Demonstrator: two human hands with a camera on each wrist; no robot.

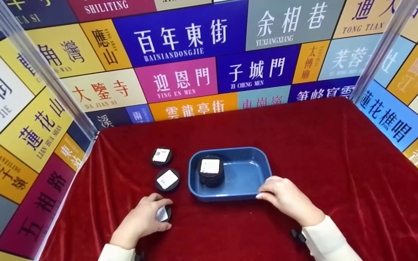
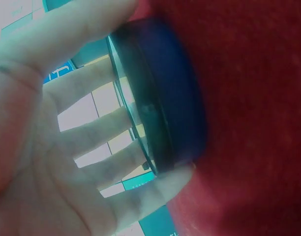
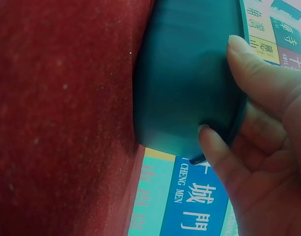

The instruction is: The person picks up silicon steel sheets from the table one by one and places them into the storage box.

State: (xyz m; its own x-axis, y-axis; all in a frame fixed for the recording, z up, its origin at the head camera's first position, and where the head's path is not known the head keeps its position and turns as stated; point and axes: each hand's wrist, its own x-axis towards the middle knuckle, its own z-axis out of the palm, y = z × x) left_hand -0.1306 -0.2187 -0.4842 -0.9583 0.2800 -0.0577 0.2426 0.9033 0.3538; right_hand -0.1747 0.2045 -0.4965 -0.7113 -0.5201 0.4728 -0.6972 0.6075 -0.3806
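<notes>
My left hand (image 1: 145, 217) has its thumb and fingers around a flat, round black container (image 1: 163, 214) with a white label on top. In the left wrist view this container (image 2: 155, 98) shows a dark band and a blue side, close over the red cloth. My right hand (image 1: 292, 197) holds the near right corner of a blue rectangular tray (image 1: 227, 198), thumb and fingers at its rim. The right wrist view shows the tray's outer wall (image 3: 190, 83) under the fingertips. Inside the tray's left end stands a stack of similar black containers (image 1: 210, 174), white label uppermost.
Two more labelled black containers, one nearer (image 1: 167, 180) and one farther (image 1: 161, 156), lie left of the tray. Red velvet cloth (image 1: 321, 156) covers the table. Behind it rises a wall of colourful place-name signs (image 1: 181, 81), with clear upright posts (image 1: 383, 47) at the back corners.
</notes>
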